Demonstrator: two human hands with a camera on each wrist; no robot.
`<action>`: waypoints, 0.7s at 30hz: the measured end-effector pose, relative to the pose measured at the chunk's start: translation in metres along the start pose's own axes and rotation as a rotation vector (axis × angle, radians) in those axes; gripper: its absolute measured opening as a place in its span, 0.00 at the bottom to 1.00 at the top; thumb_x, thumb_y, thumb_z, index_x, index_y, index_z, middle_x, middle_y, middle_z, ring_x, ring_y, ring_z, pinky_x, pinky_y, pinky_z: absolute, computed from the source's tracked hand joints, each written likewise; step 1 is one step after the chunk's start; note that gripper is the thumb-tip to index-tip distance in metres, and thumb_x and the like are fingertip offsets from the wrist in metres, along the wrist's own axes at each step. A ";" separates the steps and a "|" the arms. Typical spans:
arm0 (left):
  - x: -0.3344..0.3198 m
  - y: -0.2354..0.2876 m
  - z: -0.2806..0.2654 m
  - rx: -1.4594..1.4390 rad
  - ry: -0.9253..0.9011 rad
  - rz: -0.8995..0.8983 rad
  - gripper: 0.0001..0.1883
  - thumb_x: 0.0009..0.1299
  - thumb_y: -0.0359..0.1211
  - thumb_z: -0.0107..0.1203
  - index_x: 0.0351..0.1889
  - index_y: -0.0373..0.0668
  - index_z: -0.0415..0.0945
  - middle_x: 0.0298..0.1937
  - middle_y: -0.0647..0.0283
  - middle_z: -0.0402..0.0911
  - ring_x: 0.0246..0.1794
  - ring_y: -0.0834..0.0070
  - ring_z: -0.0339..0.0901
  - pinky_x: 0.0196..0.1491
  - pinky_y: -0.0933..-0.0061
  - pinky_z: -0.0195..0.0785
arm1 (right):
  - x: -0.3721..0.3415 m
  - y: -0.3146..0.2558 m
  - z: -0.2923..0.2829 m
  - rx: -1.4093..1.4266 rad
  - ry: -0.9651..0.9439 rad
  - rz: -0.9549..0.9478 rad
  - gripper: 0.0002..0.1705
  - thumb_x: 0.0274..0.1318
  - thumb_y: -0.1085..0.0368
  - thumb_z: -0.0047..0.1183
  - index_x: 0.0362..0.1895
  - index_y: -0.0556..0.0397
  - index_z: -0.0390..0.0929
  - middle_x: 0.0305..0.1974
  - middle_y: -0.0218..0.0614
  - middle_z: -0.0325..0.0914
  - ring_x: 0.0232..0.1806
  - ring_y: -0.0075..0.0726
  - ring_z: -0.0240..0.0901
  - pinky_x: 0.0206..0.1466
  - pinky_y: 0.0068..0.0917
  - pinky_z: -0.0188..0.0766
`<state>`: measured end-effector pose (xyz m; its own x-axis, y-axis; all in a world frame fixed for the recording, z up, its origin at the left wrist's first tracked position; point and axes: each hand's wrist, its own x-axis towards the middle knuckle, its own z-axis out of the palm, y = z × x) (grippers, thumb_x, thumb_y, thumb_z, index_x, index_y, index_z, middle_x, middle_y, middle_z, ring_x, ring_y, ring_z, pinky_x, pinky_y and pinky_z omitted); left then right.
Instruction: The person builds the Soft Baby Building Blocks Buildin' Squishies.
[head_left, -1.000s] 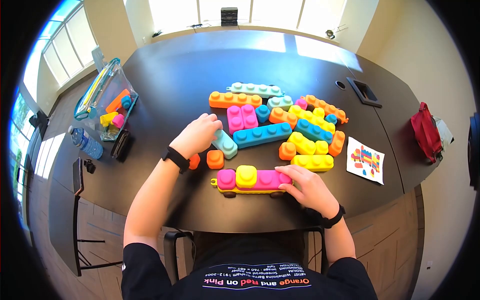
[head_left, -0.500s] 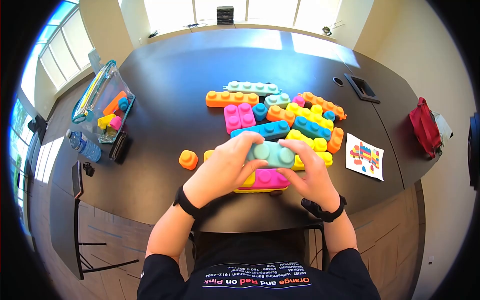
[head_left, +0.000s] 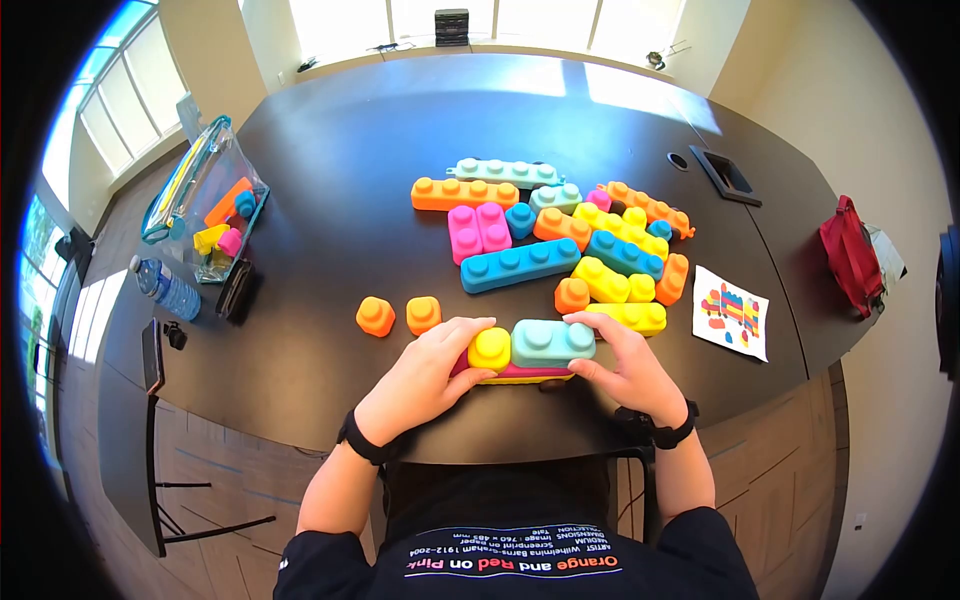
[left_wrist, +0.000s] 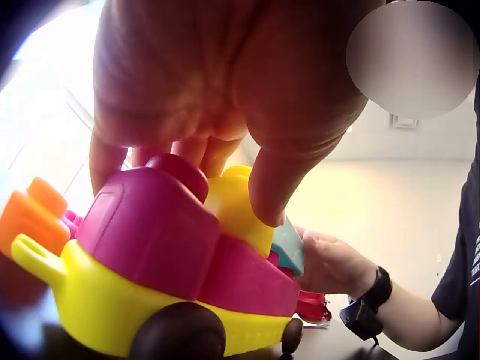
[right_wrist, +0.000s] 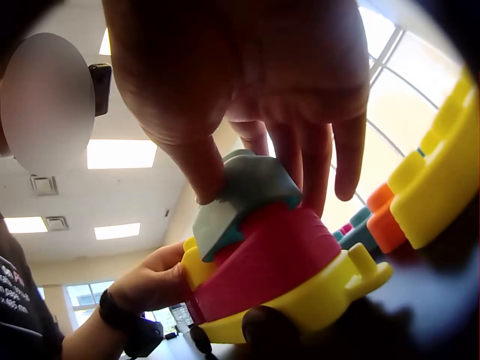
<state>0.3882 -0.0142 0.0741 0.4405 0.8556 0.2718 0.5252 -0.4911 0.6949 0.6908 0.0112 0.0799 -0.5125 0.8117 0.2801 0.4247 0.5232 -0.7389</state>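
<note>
A yellow wheeled base (left_wrist: 112,304) carries a long pink block (left_wrist: 251,276), with a taller pink block (left_wrist: 146,232) at its left end. My left hand (head_left: 420,375) holds a yellow one-stud block (head_left: 490,349) that sits on the long pink block, thumb on the near side and fingers on the far side. With my right hand (head_left: 637,365) I grip a pale teal two-stud block (head_left: 553,344) beside the yellow one. In the right wrist view the teal block lies tilted over the pink block's studs.
Two orange blocks (head_left: 375,316) stand left of the wheeled base. Behind it lies a group of blocks, including a long blue block (head_left: 520,266). A printed picture sheet (head_left: 730,312) is to the right. A clear bag (head_left: 215,180) and water bottle (head_left: 165,288) stand at left.
My left hand picked up the teal block from the table and brought it to the right hand. Now the right hand holds it over the pink block, and the left has shifted to the yellow block.
</note>
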 end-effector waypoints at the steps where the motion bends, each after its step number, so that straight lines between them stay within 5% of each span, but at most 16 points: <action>1: 0.000 0.001 0.002 -0.016 0.029 0.001 0.30 0.70 0.32 0.70 0.69 0.39 0.71 0.61 0.50 0.81 0.61 0.50 0.79 0.65 0.58 0.72 | 0.000 0.004 0.002 0.028 -0.001 0.011 0.27 0.67 0.61 0.66 0.67 0.53 0.75 0.59 0.46 0.81 0.62 0.52 0.79 0.67 0.40 0.73; 15: -0.002 0.005 0.006 -0.034 0.106 -0.036 0.28 0.68 0.31 0.71 0.65 0.38 0.75 0.57 0.51 0.82 0.57 0.50 0.81 0.60 0.59 0.74 | 0.001 -0.003 0.007 0.001 -0.020 0.057 0.25 0.69 0.59 0.65 0.65 0.53 0.77 0.56 0.45 0.83 0.53 0.49 0.82 0.56 0.37 0.79; 21: -0.005 0.002 0.006 0.049 0.093 -0.054 0.32 0.67 0.30 0.72 0.69 0.39 0.73 0.62 0.50 0.81 0.65 0.51 0.76 0.67 0.58 0.70 | 0.000 -0.003 0.008 0.021 -0.033 0.107 0.26 0.68 0.57 0.65 0.65 0.53 0.77 0.58 0.45 0.83 0.53 0.50 0.82 0.55 0.37 0.80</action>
<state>0.3912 -0.0208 0.0702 0.3428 0.8912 0.2969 0.5824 -0.4496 0.6772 0.6834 0.0077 0.0779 -0.4897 0.8535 0.1784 0.4632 0.4280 -0.7760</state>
